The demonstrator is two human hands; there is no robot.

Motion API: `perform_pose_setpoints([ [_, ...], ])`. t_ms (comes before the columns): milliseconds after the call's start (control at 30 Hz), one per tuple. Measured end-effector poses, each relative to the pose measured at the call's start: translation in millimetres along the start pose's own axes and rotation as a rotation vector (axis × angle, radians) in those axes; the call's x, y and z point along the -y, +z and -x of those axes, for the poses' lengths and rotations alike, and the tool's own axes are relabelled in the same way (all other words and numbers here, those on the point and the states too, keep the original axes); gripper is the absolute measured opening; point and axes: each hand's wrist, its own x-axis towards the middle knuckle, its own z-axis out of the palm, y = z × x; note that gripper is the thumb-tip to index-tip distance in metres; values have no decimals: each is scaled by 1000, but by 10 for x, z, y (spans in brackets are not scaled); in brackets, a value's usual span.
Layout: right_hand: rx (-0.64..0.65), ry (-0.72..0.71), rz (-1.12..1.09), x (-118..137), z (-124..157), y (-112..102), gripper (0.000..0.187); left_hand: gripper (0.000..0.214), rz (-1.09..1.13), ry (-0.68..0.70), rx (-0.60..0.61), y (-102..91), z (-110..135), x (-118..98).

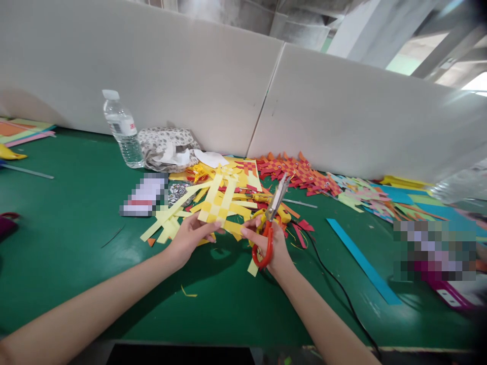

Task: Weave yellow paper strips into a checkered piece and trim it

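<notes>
My left hand (pixel 194 234) pinches the lower edge of a woven piece of yellow and pale-yellow paper strips (pixel 216 205), whose loose ends fan out. My right hand (pixel 272 243) has a pair of scissors (pixel 269 220) with red-orange handles hooked in it, blades pointing up and away. Its thumb and finger also pinch the end of a yellow strip at the weave's right side. Pale-yellow strips (pixel 163 223) and other paper scraps lie behind and beneath the hands.
Red-and-orange woven paper fish (pixel 297 172) are piled by the partition (pixel 171 76). A water bottle (pixel 124 132) stands beside a patterned cloth bag (pixel 167 144). A blurred-out phone-like object (pixel 146 195), a blue strip (pixel 361 261) and a black cable (pixel 331 274) lie on the green table (pixel 152 314).
</notes>
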Motion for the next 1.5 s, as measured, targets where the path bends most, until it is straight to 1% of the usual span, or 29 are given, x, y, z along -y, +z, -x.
perform_pose_setpoints([
  [67, 38, -2, 4, 18, 7, -7, 35, 36, 175, 15, -3, -20, 1, -53],
  [100, 54, 3, 4, 25, 12, -7, 34, 40, 261, 0, -3, -38, -3, -87],
  [200, 80, 25, 3, 31, 26, 1, 33, 51, 428, -137, 29, -126, -45, -173],
  [300, 56, 26, -3, 30, 28, 3, 33, 60, 463, -264, 89, -219, -124, -183],
  [367, 35, 7, -7, 33, 23, -3, 35, 59, 409, -329, 149, -241, -167, -152],
  [433, 39, -1, -7, 37, 19, -7, 35, 50, 291, -389, 242, -218, -175, -116],
  [500, 57, 13, 4, 40, 22, -3, 35, 37, 143, -377, 311, -164, -140, -97],
  [533, 76, 21, 16, 41, 26, 3, 35, 34, 52, -366, 352, -132, -112, -95],
  [633, 144, 33, 104, 46, 44, 24, 37, 34, -207, -290, 458, -59, -27, -102],
  [700, 183, 20, 185, 53, 58, 39, 37, 35, -298, -255, 480, -39, -3, -96],
  [767, 196, -12, 257, 58, 74, 53, 35, 33, -331, -248, 460, -39, -5, -68],
  [867, 217, -54, 336, 46, 96, 70, 33, 30, -326, -295, 422, -41, -21, 9],
  [933, 240, -61, 376, 22, 109, 73, 32, 27, -317, -312, 440, -29, -17, 61],
  [1000, 247, -59, 414, -5, 117, 69, 30, 26, -308, -295, 462, -5, -1, 95],
  [1033, 237, -58, 437, -15, 119, 64, 29, 26, -291, -283, 455, 9, 8, 103],
  [1067, 220, -60, 467, -20, 121, 58, 28, 25, -264, -272, 432, 22, 14, 105],
  [1133, 167, -81, 562, -13, 124, 41, 27, 26, -199, -242, 332, 37, 13, 92],
  [1233, 94, -137, 798, 26, 125, 9, 27, 26, -155, -150, 168, 21, -15, 49],
  [1367, 49, -228, 1116, 75, 114, -29, 30, 23, -152, -15, 77, -43, -51, -8],
  [1500, 66, -296, 1335, 111, 109, -37, 33, 25, -147, 48, -1, -83, -64, -45],
])
